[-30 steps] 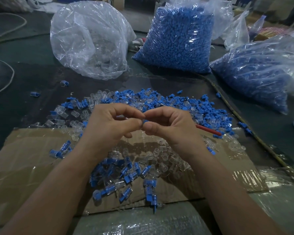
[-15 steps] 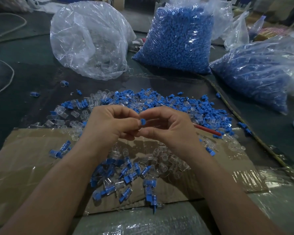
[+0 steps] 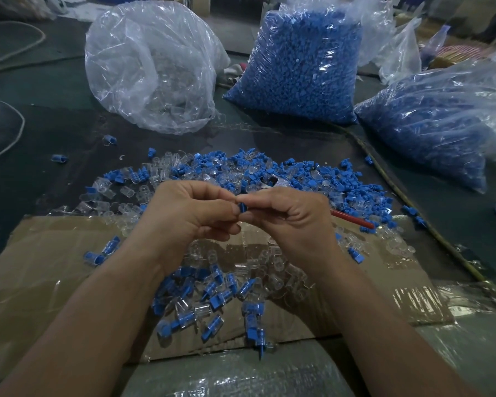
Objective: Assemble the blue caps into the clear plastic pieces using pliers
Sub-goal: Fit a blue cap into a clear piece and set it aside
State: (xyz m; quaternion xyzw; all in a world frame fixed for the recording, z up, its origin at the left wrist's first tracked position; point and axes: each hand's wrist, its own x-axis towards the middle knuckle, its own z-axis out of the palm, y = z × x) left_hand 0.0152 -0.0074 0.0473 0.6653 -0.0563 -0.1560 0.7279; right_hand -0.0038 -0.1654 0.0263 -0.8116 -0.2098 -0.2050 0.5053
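Left hand [image 3: 189,216], right hand [image 3: 292,219] meeting above cardboard [image 3: 55,253], fingertips narrowly pinching blue cap [image 3: 242,209], likely seating it; clear piece hidden. Pliers [image 3: 352,219] lying at cardboard's far edge, staying reachable.

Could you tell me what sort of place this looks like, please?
Probably a small assembly workshop: bulk bags of blue caps, a loose parts pile on flattened cardboard.

Pinched above the cardboard [image 3: 55,267]: a blue cap [image 3: 243,209]. Heaped at its far edge (all mixed together): loose caps [image 3: 355,190] and clear pieces [image 3: 103,193], red-handled pliers [image 3: 352,219] among them. Piled on it: capped pieces [image 3: 221,293].
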